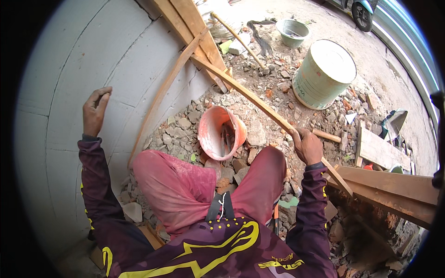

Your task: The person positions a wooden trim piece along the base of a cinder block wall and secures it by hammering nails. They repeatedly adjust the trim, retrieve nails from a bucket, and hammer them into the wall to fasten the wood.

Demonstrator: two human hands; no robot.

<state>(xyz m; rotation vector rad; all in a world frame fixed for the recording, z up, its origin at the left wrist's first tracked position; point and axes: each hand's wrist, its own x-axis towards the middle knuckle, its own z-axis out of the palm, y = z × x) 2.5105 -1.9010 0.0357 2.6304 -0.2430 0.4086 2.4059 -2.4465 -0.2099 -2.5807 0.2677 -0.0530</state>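
Note:
My left hand (96,111) is raised in front of the grey block wall (69,69), its fingertips pressed together; whatever they may hold is too small to make out. On the right, my right hand (307,146) is wrapped round a long wooden strip (255,99), which slants from upper left to lower right. Just beyond my right knuckles shows a hammer (330,135) with a wooden handle. An orange-red bucket (220,133) sits between my knees, tilted toward me, with tools inside that I cannot identify. Another thin, bent wooden strip (160,97) leans along the wall.
Broken stone and rubble (183,123) cover the ground. Wooden boards (197,28) stand upper left, and a thick beam (389,187) lies at right. A large pale drum (324,74), a grey-green basin (292,32) and a long-handled tool (238,39) are farther off.

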